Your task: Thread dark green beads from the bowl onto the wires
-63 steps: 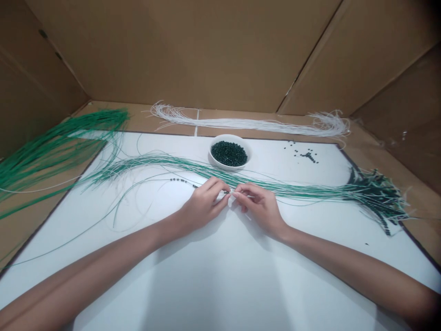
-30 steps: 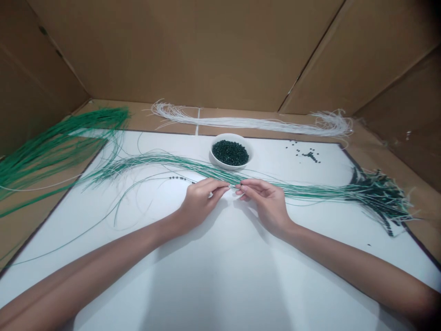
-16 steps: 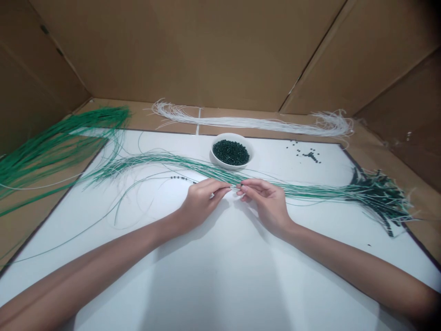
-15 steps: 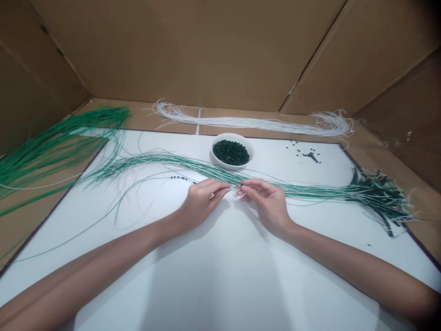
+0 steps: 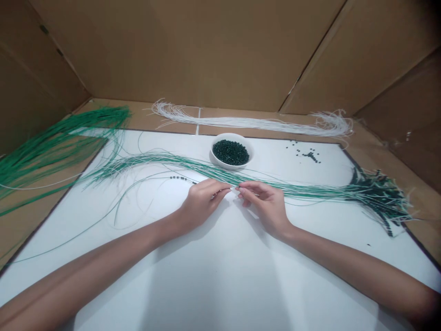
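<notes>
My left hand [image 5: 204, 202] pinches the end of a thin cord between thumb and forefinger, and a pale tip pokes out towards the right. Dark beads [image 5: 178, 178] are strung on the cord trailing behind this hand to the left. My right hand [image 5: 265, 204] is closed in a pinch at that tip, its fingertips almost touching those of the left. A small dark bead seems to be in the right fingertips, mostly covered by them. Just beyond both hands runs a long bundle of green and white cords [image 5: 310, 190], with dark beaded ends [image 5: 377, 195] at the right.
A white bowl [image 5: 214, 158] of dark green beads [image 5: 230, 152] stands behind the hands. Loose beads [image 5: 312, 157] lie right of it on the white board [image 5: 213, 276]. White cords [image 5: 255, 122] lie along the back, green cords [image 5: 65, 138] at the left. Cardboard walls [image 5: 179, 55] enclose the space.
My right hand has shifted slightly left, bringing its fingertips closer to the cord tip. The dark bead visible at its fingertips before is now mostly covered. My left hand stays nearly still.
</notes>
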The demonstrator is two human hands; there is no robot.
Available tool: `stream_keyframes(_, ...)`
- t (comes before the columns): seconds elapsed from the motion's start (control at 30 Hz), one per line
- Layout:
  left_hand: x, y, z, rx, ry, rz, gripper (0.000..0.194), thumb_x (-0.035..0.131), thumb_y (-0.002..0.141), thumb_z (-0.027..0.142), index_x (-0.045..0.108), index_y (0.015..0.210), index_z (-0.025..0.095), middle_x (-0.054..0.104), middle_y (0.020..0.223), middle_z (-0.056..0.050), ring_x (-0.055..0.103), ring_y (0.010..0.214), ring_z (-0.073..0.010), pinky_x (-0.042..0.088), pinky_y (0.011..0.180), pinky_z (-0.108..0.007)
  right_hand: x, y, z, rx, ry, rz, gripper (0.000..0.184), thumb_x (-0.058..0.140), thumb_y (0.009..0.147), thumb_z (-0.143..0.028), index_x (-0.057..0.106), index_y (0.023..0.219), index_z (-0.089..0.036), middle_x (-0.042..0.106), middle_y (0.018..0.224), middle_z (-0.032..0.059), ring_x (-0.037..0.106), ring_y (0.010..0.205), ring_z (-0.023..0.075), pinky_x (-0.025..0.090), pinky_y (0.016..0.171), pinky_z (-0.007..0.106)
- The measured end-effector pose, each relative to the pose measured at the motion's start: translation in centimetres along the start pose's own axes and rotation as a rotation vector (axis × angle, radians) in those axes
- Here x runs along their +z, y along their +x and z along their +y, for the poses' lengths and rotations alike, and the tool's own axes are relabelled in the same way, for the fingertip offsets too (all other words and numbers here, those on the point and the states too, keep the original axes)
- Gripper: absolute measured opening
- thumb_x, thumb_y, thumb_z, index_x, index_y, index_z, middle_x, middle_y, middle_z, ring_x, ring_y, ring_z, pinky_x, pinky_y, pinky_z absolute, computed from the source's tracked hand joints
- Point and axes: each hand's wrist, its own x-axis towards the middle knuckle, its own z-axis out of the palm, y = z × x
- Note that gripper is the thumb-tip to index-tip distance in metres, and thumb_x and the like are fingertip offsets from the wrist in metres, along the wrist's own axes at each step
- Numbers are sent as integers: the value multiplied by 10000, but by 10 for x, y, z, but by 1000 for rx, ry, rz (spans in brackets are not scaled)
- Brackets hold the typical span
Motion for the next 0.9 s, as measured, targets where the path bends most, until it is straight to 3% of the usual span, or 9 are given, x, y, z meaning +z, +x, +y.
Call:
stream_keyframes(0.6,0,0,1,40,35,11,137,488,808,167,619,848,170,662,765,-9,591,703,-94,476,677,-198,-3,2,6,-19,30,-122,182,588,719,-321,638,817,-176,638,700,23,533,540,97,442,495,230)
stream_keyframes(0.9,1,0,0,24,24,22,130,503,801,176,618,861,166,655,753,-7,584,697,-90,471,671,-188,-2,-1,4,19,-37,-99,231,678,619,-314,651,792,-164,600,658,15,532,511,97,456,442,222)
